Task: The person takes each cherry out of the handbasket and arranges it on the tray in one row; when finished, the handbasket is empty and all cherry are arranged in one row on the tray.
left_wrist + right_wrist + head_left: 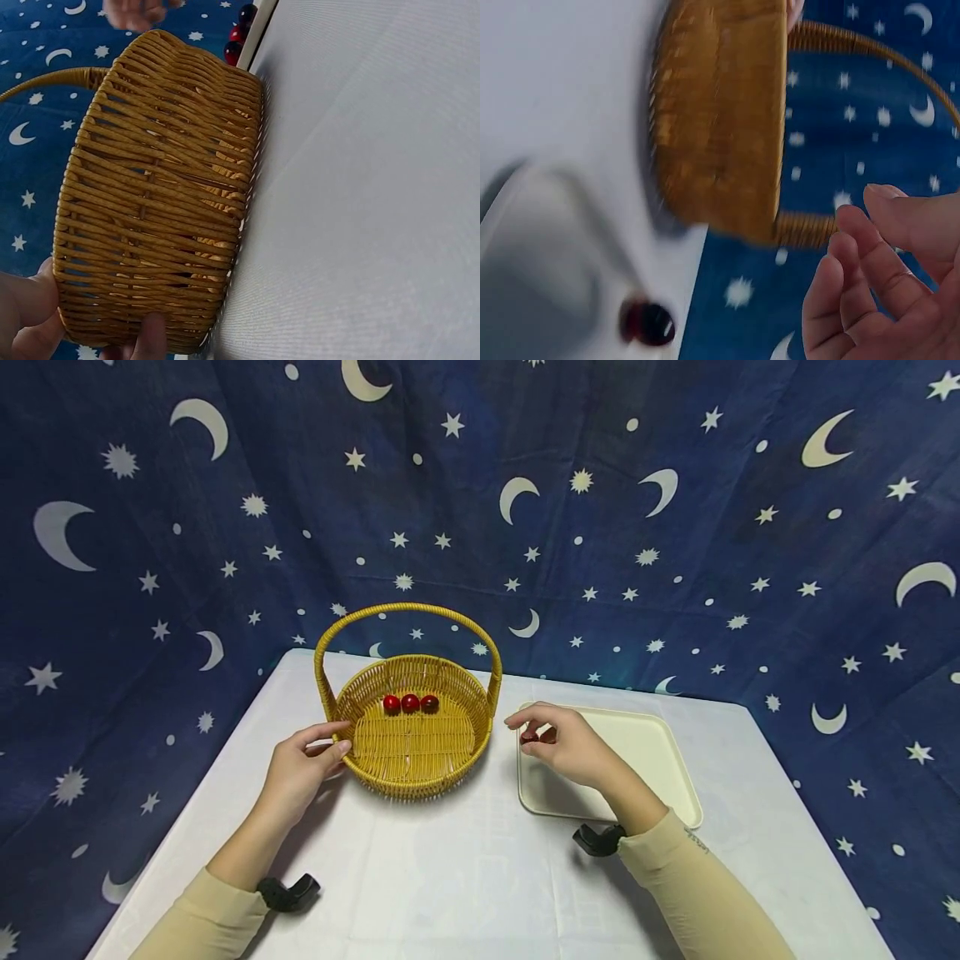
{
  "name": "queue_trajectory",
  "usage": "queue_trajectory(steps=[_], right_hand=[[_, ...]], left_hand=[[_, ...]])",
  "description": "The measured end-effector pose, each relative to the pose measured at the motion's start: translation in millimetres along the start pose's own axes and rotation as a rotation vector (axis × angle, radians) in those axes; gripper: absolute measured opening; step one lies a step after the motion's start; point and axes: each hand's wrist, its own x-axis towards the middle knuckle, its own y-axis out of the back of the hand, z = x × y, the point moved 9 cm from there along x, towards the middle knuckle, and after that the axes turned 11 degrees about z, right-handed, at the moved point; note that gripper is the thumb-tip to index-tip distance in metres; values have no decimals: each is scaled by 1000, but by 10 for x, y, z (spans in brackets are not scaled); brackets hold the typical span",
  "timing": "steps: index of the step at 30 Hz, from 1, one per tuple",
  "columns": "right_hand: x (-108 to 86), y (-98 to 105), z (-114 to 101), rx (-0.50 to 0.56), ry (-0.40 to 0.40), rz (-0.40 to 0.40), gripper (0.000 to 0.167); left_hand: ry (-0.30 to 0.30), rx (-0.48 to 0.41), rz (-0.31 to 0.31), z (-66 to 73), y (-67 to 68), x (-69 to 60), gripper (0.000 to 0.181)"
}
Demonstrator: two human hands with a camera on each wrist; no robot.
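A yellow-brown wicker basket with a tall arched handle stands on the table, three glossy red cherry-like balls in a row inside it. My left hand holds the basket's left rim; in the left wrist view its thumb lies at the rim and a finger against the woven side. Above the left edge of a cream tray hovers my right hand, fingers loosely bent. Dark red balls show on the tray below it, partly hidden. Nothing appears between the right fingers.
A white cloth covers the table. Behind it hangs a dark blue curtain with moons and stars. The basket's handle arches high over its opening. Each wrist wears a black band mount.
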Motion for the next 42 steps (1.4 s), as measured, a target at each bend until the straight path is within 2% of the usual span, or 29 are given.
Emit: queue_trajectory(steps=[5,9,15,21,31,37,42], right_hand=[[181,-318,-247,14,36,-73,43],[348,-551,-326,5,15,-116,46],[670,-861,-310,13,-15,-159,52],[899,-1111,-217,-5,-78,-141,52],[1124,-1305,-35,-125,-181,-109,58],[1161,-1358,86,-183,-255,-134,67],[1169,-1410,132,-203,-280,-142,64]], left_hand=[[7,13,1,-2,15,-7,47],[3,8,-9,5,-5,-10,47],[3,3,-3,3,-4,-13,46],[-10,-3,-5,-3,-3,-6,47],[-15,-21,-15,-1,-11,-7,49],[-11,-24,-14,-21,-20,8,48],[4,-23,-18,-32,-22,17,49]])
